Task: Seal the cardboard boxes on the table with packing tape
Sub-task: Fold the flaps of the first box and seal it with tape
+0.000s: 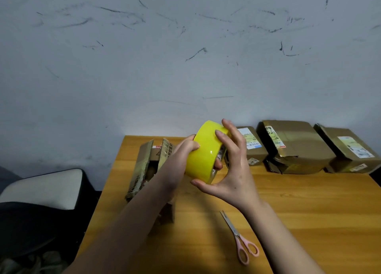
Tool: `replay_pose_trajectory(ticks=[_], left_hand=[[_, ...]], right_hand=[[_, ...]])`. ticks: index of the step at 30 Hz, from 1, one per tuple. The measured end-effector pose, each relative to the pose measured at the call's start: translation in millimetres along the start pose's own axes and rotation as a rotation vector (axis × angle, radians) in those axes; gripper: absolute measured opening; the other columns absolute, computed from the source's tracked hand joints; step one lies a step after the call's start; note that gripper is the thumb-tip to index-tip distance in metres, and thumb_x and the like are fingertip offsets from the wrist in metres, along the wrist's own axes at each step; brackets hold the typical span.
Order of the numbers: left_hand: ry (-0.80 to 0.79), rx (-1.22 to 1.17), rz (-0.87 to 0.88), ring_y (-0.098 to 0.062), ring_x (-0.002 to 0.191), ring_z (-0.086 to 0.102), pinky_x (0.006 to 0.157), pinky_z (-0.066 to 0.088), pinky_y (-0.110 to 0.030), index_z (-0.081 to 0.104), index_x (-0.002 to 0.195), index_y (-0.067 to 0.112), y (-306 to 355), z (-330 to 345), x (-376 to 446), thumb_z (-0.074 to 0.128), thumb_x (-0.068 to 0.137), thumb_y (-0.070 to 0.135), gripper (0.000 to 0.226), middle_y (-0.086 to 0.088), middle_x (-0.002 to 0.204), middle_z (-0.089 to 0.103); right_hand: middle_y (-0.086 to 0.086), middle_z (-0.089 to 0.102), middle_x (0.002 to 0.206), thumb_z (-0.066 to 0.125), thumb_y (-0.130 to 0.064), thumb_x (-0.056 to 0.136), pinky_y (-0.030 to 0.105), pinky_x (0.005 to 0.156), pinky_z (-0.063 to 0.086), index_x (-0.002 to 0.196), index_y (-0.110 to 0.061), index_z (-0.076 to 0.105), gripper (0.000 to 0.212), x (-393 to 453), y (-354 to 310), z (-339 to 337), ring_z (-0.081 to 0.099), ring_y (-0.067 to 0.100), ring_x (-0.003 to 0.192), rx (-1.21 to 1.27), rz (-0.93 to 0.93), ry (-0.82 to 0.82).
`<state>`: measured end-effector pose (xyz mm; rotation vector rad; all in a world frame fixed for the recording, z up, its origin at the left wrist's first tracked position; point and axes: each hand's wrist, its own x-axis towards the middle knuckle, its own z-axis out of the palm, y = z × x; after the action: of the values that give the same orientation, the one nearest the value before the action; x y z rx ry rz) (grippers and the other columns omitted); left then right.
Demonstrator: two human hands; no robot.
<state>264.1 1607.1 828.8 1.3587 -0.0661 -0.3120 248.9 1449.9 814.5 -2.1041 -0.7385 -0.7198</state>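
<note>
A thick roll of yellow packing tape [203, 152] is held up above the wooden table [309, 207]. My left hand [181, 152] grips its left side, fingers curled over the rim. My right hand [231, 162] wraps the right side, thumb underneath and fingers spread over the top. An open cardboard box [144, 166] with raised flaps lies behind my left forearm, partly hidden. Three closed boxes stand along the back right: a small one [252, 148], a larger one [296, 145] and a third [348, 150] at the edge.
Pink-handled scissors [239, 238] lie on the table near my right forearm. A chair with a pale cushion [41, 189] stands left of the table. A scuffed grey wall [185, 57] rises directly behind the table.
</note>
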Motion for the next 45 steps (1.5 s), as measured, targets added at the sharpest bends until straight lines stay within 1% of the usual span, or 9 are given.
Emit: replay_pose_trajectory(ticks=[4, 7, 11, 15, 18, 23, 30, 39, 45], left_hand=[[-0.019, -0.003, 0.021, -0.041, 0.099, 0.057, 0.102, 0.037, -0.065, 0.056, 0.129, 0.018, 2, 2, -2, 0.056, 0.067, 0.044, 0.067, -0.036, 0.117, 0.054], [-0.069, 0.028, 0.071, -0.031, 0.083, 0.060, 0.093, 0.045, -0.056, 0.054, 0.124, 0.007, 1, 6, -3, 0.044, 0.075, 0.028, 0.053, -0.026, 0.089, 0.062], [-0.082, 0.079, 0.120, -0.023, 0.075, 0.064, 0.077, 0.051, -0.036, 0.056, 0.112, 0.006, 3, 8, -7, 0.036, 0.077, 0.020, 0.042, -0.013, 0.077, 0.067], [-0.040, 0.082, 0.094, -0.034, 0.086, 0.060, 0.088, 0.047, -0.056, 0.048, 0.118, -0.001, 4, 11, -8, 0.041, 0.075, 0.023, 0.049, -0.034, 0.092, 0.058], [0.049, 0.057, 0.066, -0.049, 0.097, 0.059, 0.091, 0.043, -0.063, 0.050, 0.116, 0.004, 0, 12, -6, 0.042, 0.075, 0.025, 0.047, -0.035, 0.104, 0.058], [0.121, 0.018, 0.075, -0.050, 0.110, 0.052, 0.097, 0.039, -0.066, 0.054, 0.114, 0.021, -10, 13, -7, 0.040, 0.079, 0.029, 0.039, -0.031, 0.119, 0.053], [0.169, -0.008, 0.098, -0.048, 0.110, 0.053, 0.098, 0.040, -0.065, 0.048, 0.120, 0.011, -10, 21, -11, 0.045, 0.075, 0.030, 0.049, -0.034, 0.118, 0.052], [0.163, 0.042, 0.169, -0.050, 0.108, 0.049, 0.097, 0.038, -0.066, 0.049, 0.111, 0.017, -5, 28, -16, 0.047, 0.066, 0.035, 0.048, -0.033, 0.116, 0.048], [0.157, 0.043, 0.221, -0.042, 0.095, 0.051, 0.084, 0.044, -0.053, 0.047, 0.106, 0.019, -6, 29, -14, 0.048, 0.064, 0.032, 0.045, -0.026, 0.105, 0.049]], right_hand=[[0.007, 0.018, 0.155, 0.082, -0.047, 0.066, 0.057, 0.107, 0.035, 0.140, -0.024, 0.030, 0.094, -1, 1, 4, 0.016, 0.030, 0.147, -0.006, 0.008, 0.003], [0.008, 0.019, 0.155, 0.085, -0.044, 0.064, 0.056, 0.106, 0.037, 0.140, -0.025, 0.030, 0.095, -4, 2, 7, 0.017, 0.027, 0.147, 0.039, 0.048, 0.026], [0.009, 0.018, 0.155, 0.085, -0.044, 0.064, 0.055, 0.106, 0.038, 0.140, -0.026, 0.029, 0.095, -5, 4, 7, 0.017, 0.027, 0.147, 0.043, 0.054, 0.023], [0.000, 0.010, 0.160, 0.070, -0.055, 0.075, 0.055, 0.110, 0.034, 0.146, -0.027, 0.023, 0.089, -3, 3, 2, 0.012, 0.020, 0.149, 0.073, 0.105, -0.038], [0.001, 0.026, 0.155, 0.056, -0.049, 0.090, 0.042, 0.108, 0.041, 0.143, -0.022, 0.041, 0.062, -2, 1, -3, 0.026, 0.009, 0.143, 0.099, 0.128, 0.045], [-0.002, 0.058, 0.124, 0.066, -0.025, 0.089, 0.029, 0.082, 0.054, 0.119, -0.014, 0.064, 0.032, -7, -9, 6, 0.056, 0.009, 0.116, 0.044, 0.100, 0.265], [-0.023, 0.058, 0.109, 0.071, -0.025, 0.084, 0.012, 0.068, 0.047, 0.117, -0.027, 0.061, 0.035, -4, -16, 7, 0.061, -0.001, 0.093, 0.138, 0.243, 0.305], [-0.025, 0.055, 0.108, 0.066, -0.030, 0.087, 0.017, 0.069, 0.051, 0.115, -0.027, 0.060, 0.029, -8, -17, 2, 0.059, -0.003, 0.093, 0.048, 0.158, 0.297], [-0.020, 0.058, 0.106, 0.074, -0.021, 0.082, 0.027, 0.064, 0.050, 0.107, -0.028, 0.061, 0.029, -6, -17, 1, 0.060, -0.002, 0.093, 0.134, 0.214, 0.298]])
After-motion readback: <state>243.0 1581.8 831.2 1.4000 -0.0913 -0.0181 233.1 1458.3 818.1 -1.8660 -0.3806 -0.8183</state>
